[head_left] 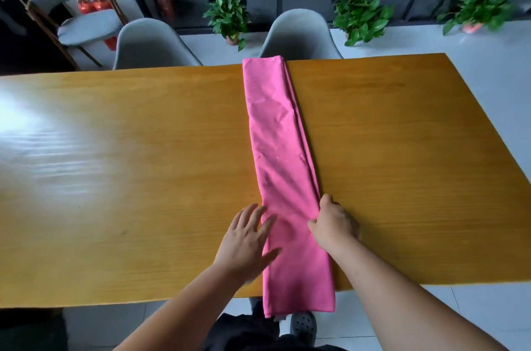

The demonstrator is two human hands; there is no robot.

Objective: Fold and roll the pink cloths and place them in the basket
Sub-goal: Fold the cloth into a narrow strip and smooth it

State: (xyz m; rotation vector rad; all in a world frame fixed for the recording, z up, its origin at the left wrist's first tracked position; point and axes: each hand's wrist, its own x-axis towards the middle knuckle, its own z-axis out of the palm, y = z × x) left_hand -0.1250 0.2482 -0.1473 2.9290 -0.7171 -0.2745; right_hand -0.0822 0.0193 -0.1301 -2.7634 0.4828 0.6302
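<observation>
The cloth (275,135) lies folded into a long strip across the table (129,164), its near end hanging over the near edge. The left hand (247,238) rests flat on its left side, fingers spread. The right hand (334,225) curls round the right edge, apparently pinching the layers. Folding looks done; rolling from one end likely comes next. No basket shows.

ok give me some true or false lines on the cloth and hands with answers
The pink cloth is folded into a long strip. True.
It is already rolled up. False: it lies flat along the table.
The right hand grips the cloth's right edge. True.
The left hand is a fist. False: its straight fingers rest on the cloth.
A basket stands on the table. False: none is in view.
</observation>
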